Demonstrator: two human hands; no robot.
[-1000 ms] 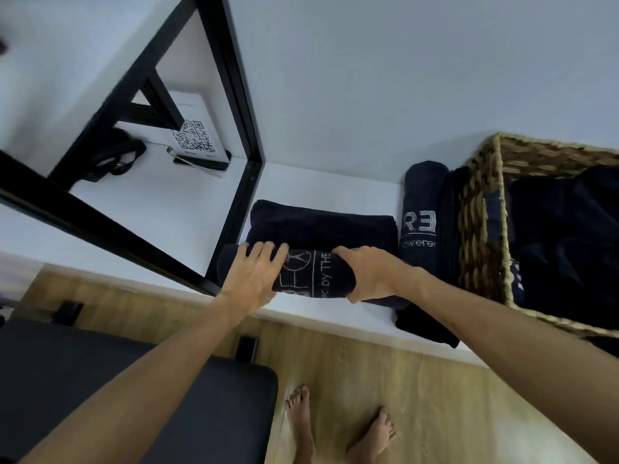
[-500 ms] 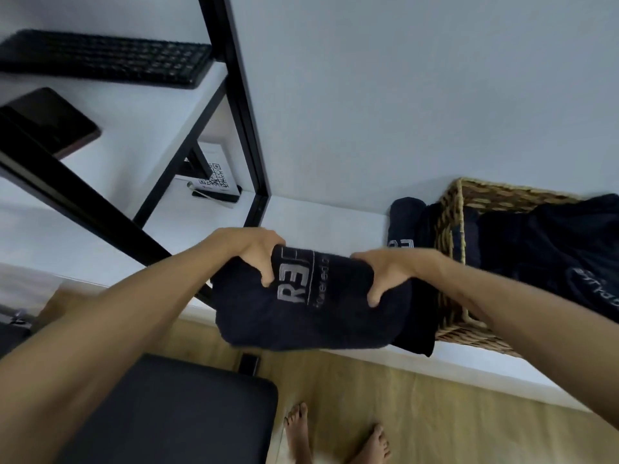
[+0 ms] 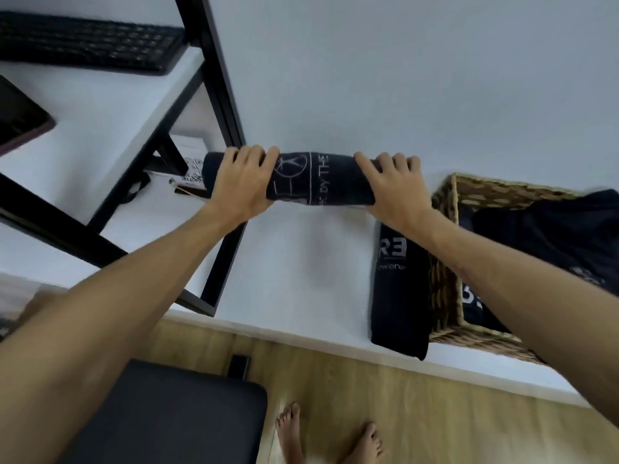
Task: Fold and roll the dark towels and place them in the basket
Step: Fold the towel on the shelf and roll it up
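Note:
A rolled dark towel (image 3: 318, 177) with pale lettering is held lengthwise in the air in front of the wall. My left hand (image 3: 243, 182) grips its left end and my right hand (image 3: 393, 184) grips its right end, fingers curled over the top. A second rolled dark towel (image 3: 398, 286) lies on the white ledge, touching the left wall of the woven basket (image 3: 442, 283). Loose dark towels (image 3: 549, 236) fill the basket; my right forearm hides part of it.
A black-framed white desk (image 3: 134, 112) stands at left with a keyboard (image 3: 87, 41) and a dark tablet (image 3: 20, 118) on top. A QR-code box (image 3: 189, 169) sits under it. A dark stool (image 3: 160, 416) and my bare feet are on the wooden floor below.
The towel went from being rolled on the ledge to lifted in both hands; it is now a tight roll held higher, near the wall. My view has tilted upward.

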